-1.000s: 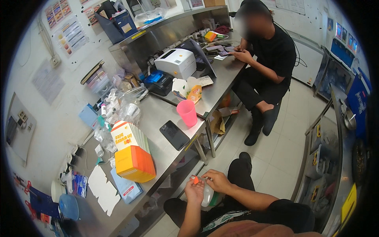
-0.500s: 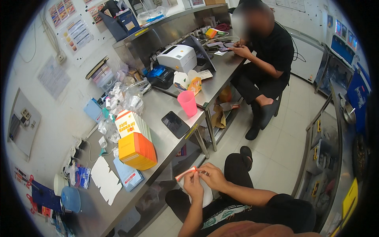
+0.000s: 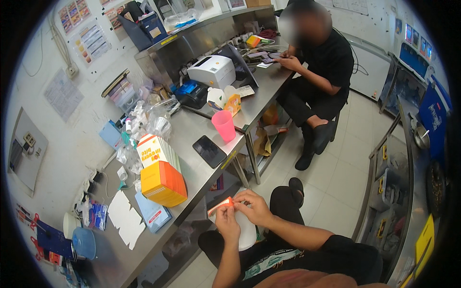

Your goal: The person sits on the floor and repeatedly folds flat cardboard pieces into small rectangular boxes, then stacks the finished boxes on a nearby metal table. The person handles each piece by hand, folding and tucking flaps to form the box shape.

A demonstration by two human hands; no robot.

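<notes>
Above my lap, both hands work at a small orange-and-white piece of card [image 3: 220, 207], held up at its left end. My left hand [image 3: 227, 226] pinches its lower edge between thumb and fingers. My right hand [image 3: 253, 209] has its fingertips closed on the right end, close beside the left fingers. A white rounded surface [image 3: 248, 232] shows between my legs, below the hands. On the steel table [image 3: 193, 186] to the left stand a stack of yellow-and-orange cartons [image 3: 163, 183] and, behind it, a stack of white printed ones [image 3: 158, 151].
A black phone [image 3: 209, 151], a pink cup [image 3: 224, 126] and a white label printer [image 3: 212, 72] are on the tables. Nearer lie a white cut sheet [image 3: 126, 219] and a pale blue packet [image 3: 152, 212]. Another person [image 3: 317, 62] sits ahead, holding a phone. Steel shelving [image 3: 384, 182] stands right.
The view has shifted slightly. The orange-and-white card has turned a little in my fingers and shows more of its orange face. Both hands still grip it.
</notes>
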